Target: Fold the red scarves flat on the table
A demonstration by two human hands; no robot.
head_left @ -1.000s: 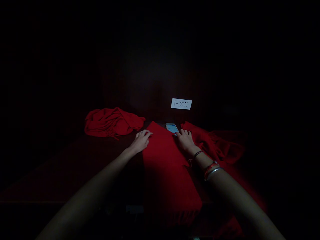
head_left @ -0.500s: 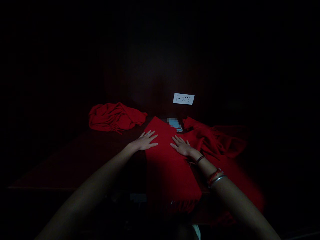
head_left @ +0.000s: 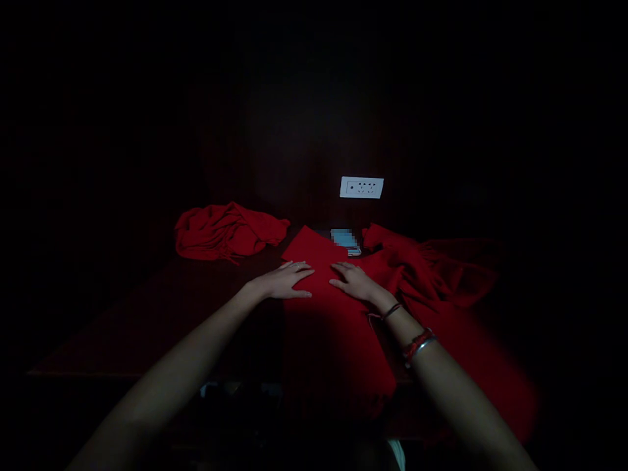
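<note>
**Two flat palms on a folded red scarf**

The room is very dark, and only the middle of the frame shows. A folded red scarf (head_left: 333, 340) lies there as a long flat strip on the desk (head_left: 147, 314). It runs from just below the wall socket plate (head_left: 362, 187) down toward the lower centre, where its end seems to hang over the desk's near edge.

The left hand (head_left: 284, 282) lies palm down at the strip's left border, fingertips on the cloth. The right hand (head_left: 356, 283) is flat on the cloth just beside it, with bangles (head_left: 417, 341) on that wrist. Neither grip is closed, and the fingers are stretched out with nothing held.

The cloth looks soft, light and limp. I'd judge it would sag and lose its fold if lifted at one point, so the corners or a folded edge are the safer places to pinch.

A crumpled red scarf (head_left: 228, 229) sits at centre left and a fringed heap (head_left: 432, 268) at centre right. A small pale object (head_left: 346, 239), too blurred to name, lies beyond the strip.
</note>
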